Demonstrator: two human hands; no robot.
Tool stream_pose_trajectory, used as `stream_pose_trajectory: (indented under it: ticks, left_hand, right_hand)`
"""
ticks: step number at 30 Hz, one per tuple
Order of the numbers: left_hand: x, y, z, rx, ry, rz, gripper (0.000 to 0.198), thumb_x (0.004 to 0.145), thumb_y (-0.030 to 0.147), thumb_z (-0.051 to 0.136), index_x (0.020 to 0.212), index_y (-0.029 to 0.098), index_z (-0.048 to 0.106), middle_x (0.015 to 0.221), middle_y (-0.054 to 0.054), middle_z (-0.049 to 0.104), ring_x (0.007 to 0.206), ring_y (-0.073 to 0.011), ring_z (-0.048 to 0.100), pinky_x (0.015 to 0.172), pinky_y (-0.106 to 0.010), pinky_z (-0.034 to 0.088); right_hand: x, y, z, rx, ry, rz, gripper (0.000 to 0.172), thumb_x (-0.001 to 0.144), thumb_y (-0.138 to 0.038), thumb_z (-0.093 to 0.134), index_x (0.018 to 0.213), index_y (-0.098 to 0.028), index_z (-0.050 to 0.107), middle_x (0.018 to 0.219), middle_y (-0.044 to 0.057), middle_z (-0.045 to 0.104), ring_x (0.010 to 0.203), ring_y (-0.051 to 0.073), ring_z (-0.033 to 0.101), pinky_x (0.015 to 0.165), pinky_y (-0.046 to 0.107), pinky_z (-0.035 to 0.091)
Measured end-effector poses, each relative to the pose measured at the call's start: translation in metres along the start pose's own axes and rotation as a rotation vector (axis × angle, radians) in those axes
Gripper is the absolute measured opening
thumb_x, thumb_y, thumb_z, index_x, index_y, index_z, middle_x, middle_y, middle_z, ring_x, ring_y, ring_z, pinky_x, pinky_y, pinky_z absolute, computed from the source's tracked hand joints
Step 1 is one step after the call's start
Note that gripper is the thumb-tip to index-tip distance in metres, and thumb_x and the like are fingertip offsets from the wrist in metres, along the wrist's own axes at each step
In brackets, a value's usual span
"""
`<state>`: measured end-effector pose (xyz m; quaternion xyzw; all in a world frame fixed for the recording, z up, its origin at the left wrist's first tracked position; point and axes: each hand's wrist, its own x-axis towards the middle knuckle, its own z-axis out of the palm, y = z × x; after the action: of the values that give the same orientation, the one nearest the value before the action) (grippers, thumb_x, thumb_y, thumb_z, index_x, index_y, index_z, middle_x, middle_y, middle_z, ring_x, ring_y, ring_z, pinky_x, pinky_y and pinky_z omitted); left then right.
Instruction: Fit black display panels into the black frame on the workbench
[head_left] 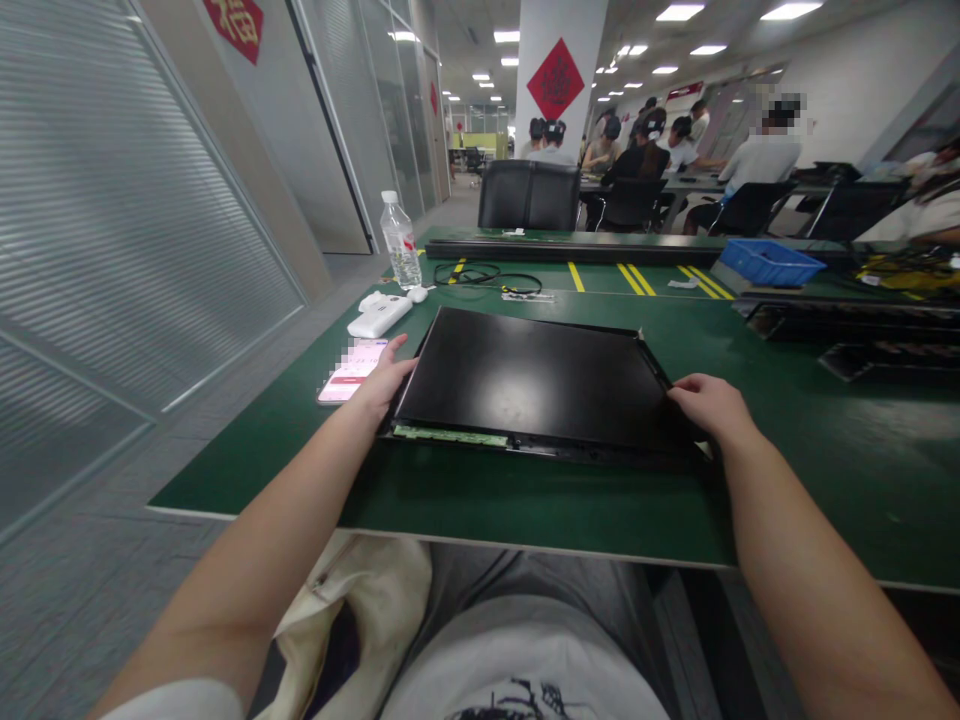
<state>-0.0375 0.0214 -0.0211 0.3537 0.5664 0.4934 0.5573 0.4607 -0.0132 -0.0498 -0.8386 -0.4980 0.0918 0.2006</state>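
Observation:
A flat black LCD panel (532, 375) lies face up in front of me, just over the green table (247, 440). Along its near edge runs a strip of green circuit board (450, 436). My left hand (386, 378) grips the panel's left edge, its thumb pointing up and its other fingers partly hidden. On the opposite side, my right hand (712, 405) pinches the right edge between thumb and fingers. A phone (352, 372) with a lit screen lies close beside my left hand.
Behind the phone are a white device (381, 315) and a water bottle (401, 245). Black cables (480, 274) lie farther back, before long dark bars (585, 250). A blue bin (771, 262) and black strip parts (892, 358) sit to the right. People sit at tables beyond.

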Motion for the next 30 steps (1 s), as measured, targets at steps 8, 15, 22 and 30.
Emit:
stream_pose_trajectory:
  ticks: [8, 15, 22, 30]
  left_hand:
    - [-0.016, 0.008, 0.014, -0.021, -0.061, -0.020, 0.066, 0.074, 0.023, 0.093, 0.136, 0.016, 0.071, 0.087, -0.008, 0.083, 0.059, -0.0200, 0.074, 0.050, -0.026, 0.056]
    - [-0.019, 0.009, 0.015, 0.026, -0.038, 0.075, 0.057, 0.073, 0.030, 0.093, 0.126, 0.017, 0.079, 0.094, -0.009, 0.084, 0.082, -0.0274, 0.080, 0.064, -0.030, 0.061]
    - [-0.018, 0.012, 0.016, -0.040, -0.141, 0.121, 0.054, 0.071, 0.021, 0.073, 0.125, 0.016, 0.080, 0.097, -0.007, 0.084, 0.085, -0.0295, 0.079, 0.060, -0.030, 0.060]
    - [-0.015, 0.005, 0.007, -0.004, -0.081, 0.286, 0.061, 0.054, 0.032, 0.092, 0.113, 0.015, 0.083, 0.112, -0.012, 0.082, 0.113, -0.0376, 0.073, 0.094, -0.041, 0.060]
  right_hand:
    - [-0.003, -0.001, -0.001, 0.040, -0.007, 0.024, 0.019, 0.082, -0.034, 0.069, 0.093, -0.022, 0.078, 0.093, 0.011, 0.076, 0.086, 0.029, 0.072, 0.078, 0.039, 0.056]
    - [0.001, 0.000, 0.002, -0.019, 0.008, -0.032, 0.018, 0.081, -0.030, 0.067, 0.092, -0.022, 0.079, 0.097, 0.011, 0.078, 0.093, 0.029, 0.073, 0.081, 0.038, 0.056]
    - [0.000, 0.001, 0.003, -0.020, -0.001, -0.030, 0.018, 0.083, -0.029, 0.067, 0.094, -0.022, 0.079, 0.098, 0.009, 0.078, 0.088, 0.025, 0.073, 0.078, 0.033, 0.055]
    - [0.002, 0.003, 0.005, 0.092, 0.020, -0.016, 0.058, 0.083, -0.030, 0.067, 0.140, -0.018, 0.068, 0.096, 0.008, 0.077, 0.089, 0.026, 0.072, 0.084, 0.035, 0.055]
